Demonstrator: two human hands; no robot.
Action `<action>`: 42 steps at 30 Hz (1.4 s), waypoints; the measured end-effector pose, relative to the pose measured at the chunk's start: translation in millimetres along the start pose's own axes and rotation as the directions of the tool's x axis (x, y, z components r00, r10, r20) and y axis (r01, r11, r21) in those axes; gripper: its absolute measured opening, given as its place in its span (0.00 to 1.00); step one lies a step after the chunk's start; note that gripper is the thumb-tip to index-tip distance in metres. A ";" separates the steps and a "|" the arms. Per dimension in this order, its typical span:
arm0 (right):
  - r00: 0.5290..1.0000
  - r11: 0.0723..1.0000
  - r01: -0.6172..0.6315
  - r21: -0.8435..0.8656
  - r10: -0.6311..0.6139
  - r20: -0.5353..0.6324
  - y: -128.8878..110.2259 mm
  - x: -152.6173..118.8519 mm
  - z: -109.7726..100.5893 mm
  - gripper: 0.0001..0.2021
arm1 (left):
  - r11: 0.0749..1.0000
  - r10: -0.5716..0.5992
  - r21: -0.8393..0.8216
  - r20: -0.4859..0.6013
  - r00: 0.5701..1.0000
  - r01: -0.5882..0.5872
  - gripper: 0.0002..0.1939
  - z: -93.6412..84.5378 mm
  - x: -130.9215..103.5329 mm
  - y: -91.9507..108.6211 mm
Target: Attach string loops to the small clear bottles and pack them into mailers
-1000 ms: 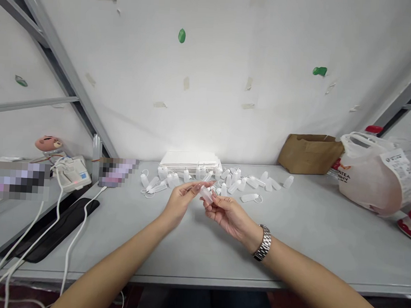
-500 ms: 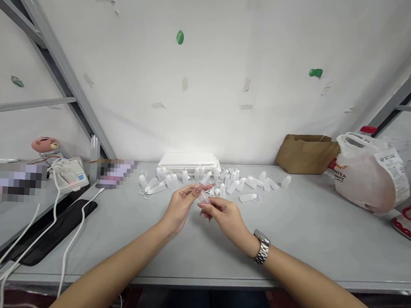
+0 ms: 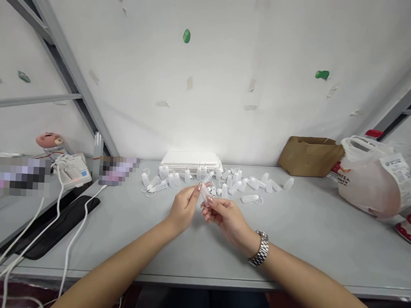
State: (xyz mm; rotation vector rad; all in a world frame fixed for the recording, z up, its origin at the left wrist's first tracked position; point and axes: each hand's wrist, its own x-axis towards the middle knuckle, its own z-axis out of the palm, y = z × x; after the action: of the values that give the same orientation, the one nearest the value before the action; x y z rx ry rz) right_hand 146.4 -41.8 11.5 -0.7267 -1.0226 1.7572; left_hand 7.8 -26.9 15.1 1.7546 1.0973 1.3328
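While both bare hands are held close together above the grey table [image 3: 240, 263], a small cloudy plastic bottle [image 3: 205, 196] is kept between them, tilted and clear of the surface. Its upper end is pinched in the narrow grip of the left hand [image 3: 184, 208], and its lower end is gripped between the thumb and fingers of the right hand [image 3: 226, 216]. How the fingers behind it are placed cannot be told. A metal watch [image 3: 261, 248] is worn on the right wrist.

At the left, white cables [image 3: 78, 239] are draped over a flat black object [image 3: 56, 233] and past the table's front edge. Just beyond the hands, many loose bottles [image 3: 235, 187] are scattered, some upright and some lying down, several with thin loops attached. Nearest on the right of these, one looped bottle [image 3: 250, 199] is laid on its side.

Behind them, a white stack [image 3: 190, 158] is set near the wall [image 3: 221, 122]. Farther right, an open cardboard box [image 3: 306, 158] is placed beside a white plastic bag [image 3: 367, 182]. On the far left, a pink figure [image 3: 49, 140] is seen behind a white device [image 3: 72, 171]. Green pieces [image 3: 186, 36] and tape scraps [image 3: 190, 83] are stuck to the wall.
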 end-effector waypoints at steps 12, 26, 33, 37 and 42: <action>0.925 0.758 0.249 -0.603 -0.371 -0.084 -5.0 -5.2 -2.7 0.15 | 0.690 0.320 0.659 0.093 0.943 -0.299 0.16 -8.9 4.9 -7.9; 0.958 0.784 0.221 -0.580 -0.286 -0.020 -14.9 -1.1 -7.8 0.13 | 1.000 0.002 0.011 0.081 0.997 -0.003 0.23 -6.3 2.3 15.9; 0.981 0.878 0.169 -0.447 -0.193 -0.008 -15.4 -1.8 -4.5 0.13 | 0.905 -0.199 -0.361 0.111 0.974 0.226 0.19 -10.7 10.3 14.3; 0.987 0.898 0.149 -0.414 -0.161 0.006 -12.7 -0.8 -4.3 0.14 | 0.898 -0.216 -0.377 0.073 0.974 0.228 0.13 -9.9 11.3 10.1; 0.994 0.969 0.102 -0.226 -0.089 0.067 -7.4 -0.9 -4.6 0.15 | 0.873 -0.215 -0.416 0.137 0.967 0.253 0.14 -6.7 10.9 6.4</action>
State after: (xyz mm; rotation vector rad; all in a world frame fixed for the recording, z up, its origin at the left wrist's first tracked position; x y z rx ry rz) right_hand 153.6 -39.6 15.8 -0.7602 -1.2925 1.6002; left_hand 4.1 -19.6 26.8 1.2952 0.8541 1.2229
